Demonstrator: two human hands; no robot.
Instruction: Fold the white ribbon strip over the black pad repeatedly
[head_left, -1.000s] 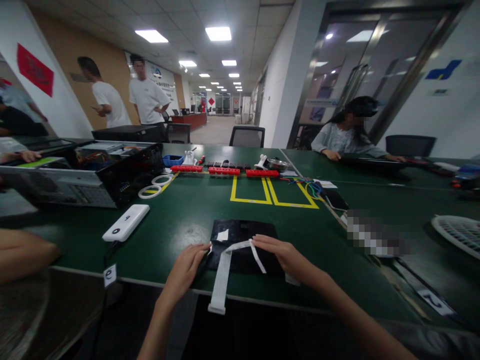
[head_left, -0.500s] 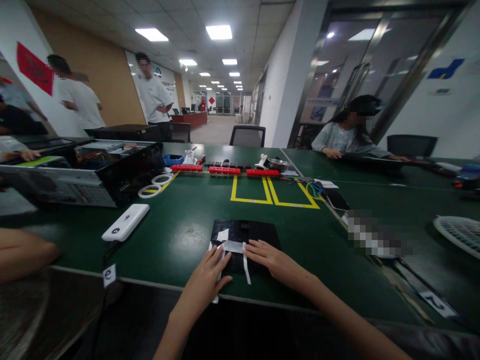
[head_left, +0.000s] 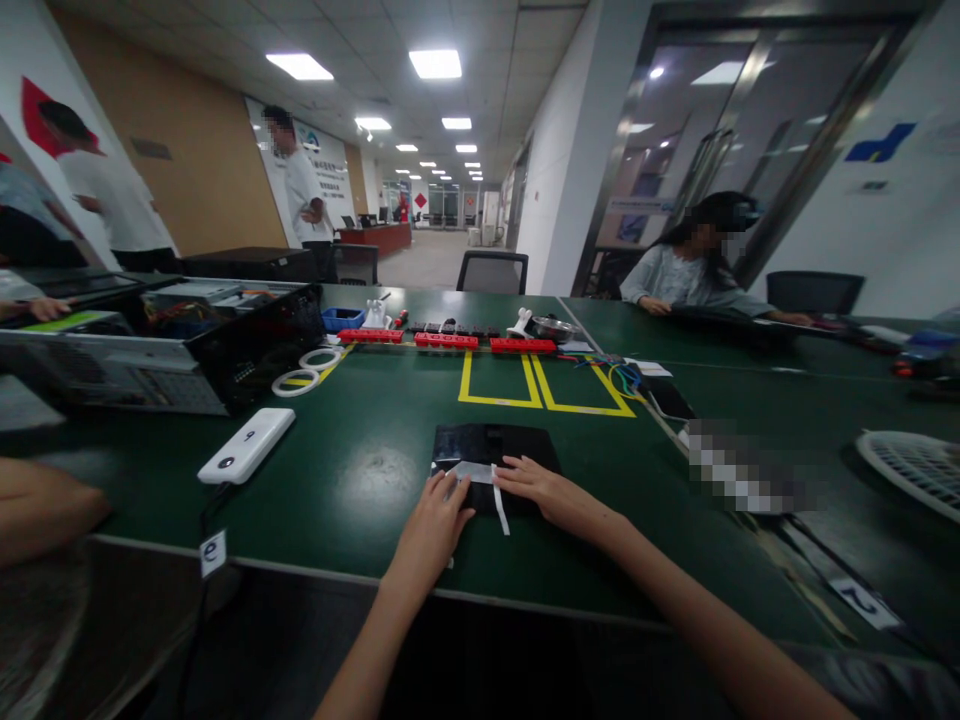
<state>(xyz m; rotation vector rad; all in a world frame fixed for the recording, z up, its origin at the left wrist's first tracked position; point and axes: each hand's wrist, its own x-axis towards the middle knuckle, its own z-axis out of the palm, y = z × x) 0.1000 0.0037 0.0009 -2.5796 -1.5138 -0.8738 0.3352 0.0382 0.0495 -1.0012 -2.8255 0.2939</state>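
Note:
A flat, glossy black piece [head_left: 521, 440], like a pouch or plastic sheet, lies on the green table before me. Across its middle runs a pale translucent strip [head_left: 475, 471], and a narrow white strip [head_left: 501, 508] hangs from its right end towards me. My left hand [head_left: 435, 520] rests on the left part of the black piece, fingers stretched out over the pale strip's left end. On the right side lies my right hand [head_left: 547, 492], flat with fingers extended, its tips by the top of the white strip. The area under both palms is hidden.
To the left are a white power bank [head_left: 247, 445] with a cable, two white rings [head_left: 295, 383] and an open computer case [head_left: 165, 340]. Red bins [head_left: 446, 341] line the back. Yellow tape outlines [head_left: 500, 404] mark the table; a phone [head_left: 670, 400] lies right.
The black piece has shifted slightly away from me with both hands on it. My left hand has moved up and right, its fingers closer together. A white patch at the upper left no longer shows.

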